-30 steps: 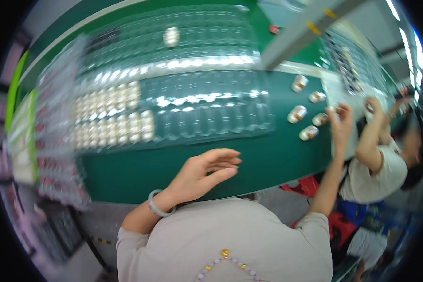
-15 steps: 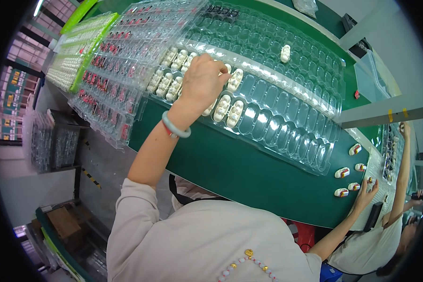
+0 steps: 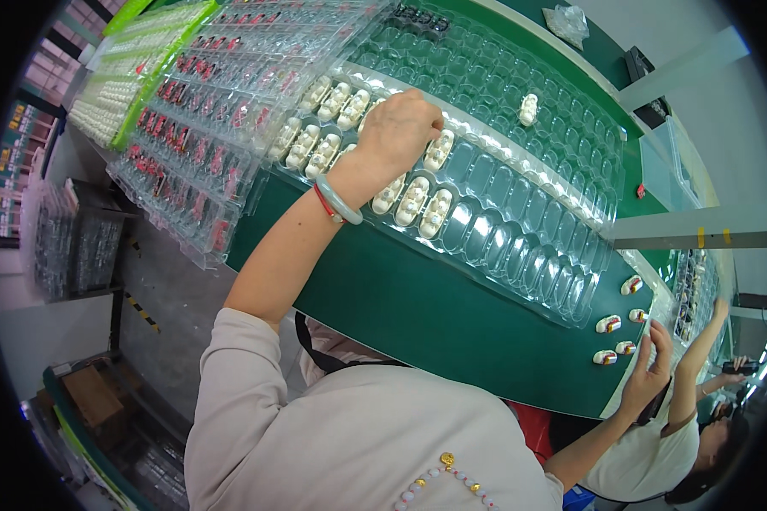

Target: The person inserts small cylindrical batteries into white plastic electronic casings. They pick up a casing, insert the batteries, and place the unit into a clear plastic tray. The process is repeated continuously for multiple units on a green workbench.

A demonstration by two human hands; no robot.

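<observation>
My left hand (image 3: 396, 134) hovers over a clear plastic tray (image 3: 520, 247) with oval pockets. Its fingers are curled and pinched by the far row; whatever they hold is hidden behind the hand. Cream oval pieces with small rounded bumps fill the tray's left pockets, one such piece (image 3: 438, 152) sitting just beside my fingertips. At the far right my right hand (image 3: 646, 375) has its thumb and fingers apart, with nothing visible between them. Near it several small white pieces with red and gold parts (image 3: 608, 324) lie on the green table (image 3: 383, 315).
Behind lies a second clear tray (image 3: 486, 85) with one loose cream piece (image 3: 528, 110). Stacked trays of red parts (image 3: 187, 128) and a green-framed rack (image 3: 136, 85) stand left. A grey post (image 3: 699, 228) crosses the right side. A co-worker's arm (image 3: 699, 349) reaches in there.
The whole view has shifted slightly. My left hand has moved a little away from me along the tray. My right hand's fingers have lifted and spread. The co-worker's arm has drawn back.
</observation>
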